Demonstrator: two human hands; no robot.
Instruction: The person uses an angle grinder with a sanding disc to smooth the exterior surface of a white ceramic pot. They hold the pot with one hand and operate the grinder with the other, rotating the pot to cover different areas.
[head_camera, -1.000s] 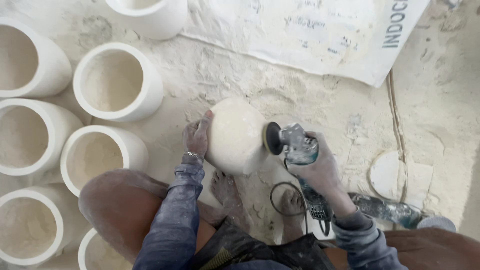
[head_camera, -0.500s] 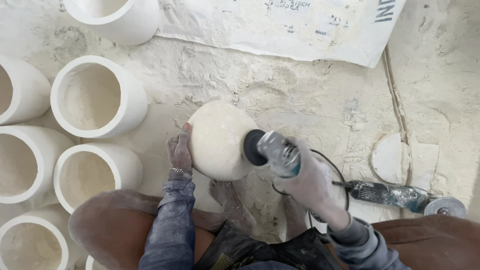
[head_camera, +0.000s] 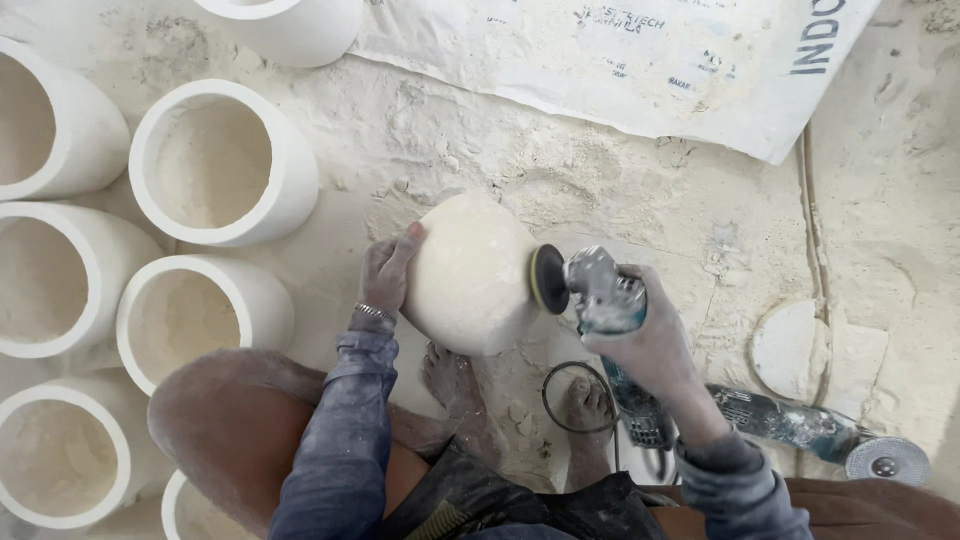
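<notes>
On the dusty white floor (head_camera: 640, 190), near centre of the head view, a rounded cream pot (head_camera: 470, 272) lies on its side just ahead of the person's bare feet (head_camera: 455, 385).

Left hand (head_camera: 385, 275): palm flat on the pot's left flank, fingers spread and curved over the surface, thumb up toward the top edge. A thin bracelet sits at the wrist, above a dust-coated blue sleeve (head_camera: 345, 440).

Right hand (head_camera: 650, 335): fingers wrapped tight around the body of a handheld grinder (head_camera: 605, 295), fully closed on it. The grinder's dark round sanding disc (head_camera: 548, 280) is pressed against the pot's right side; disc and pot touch. A black cord (head_camera: 575, 400) loops on the floor between the feet.

Surroundings:
- Left of the pot, a cluster of white cylindrical pots (head_camera: 215, 160) standing open end up, close together, some touching; one more at the far edge.
- Far side: a white printed sack (head_camera: 620, 60) lying flat.
- Right and near: a second grinder (head_camera: 800, 430), teal-bodied, lying on the floor with its disc toward the right edge, well apart from the pot.
- Just beyond it, a flat round white piece (head_camera: 790, 345) on the floor.

Everything carries a layer of pale dust, hands and sleeves included.
</notes>
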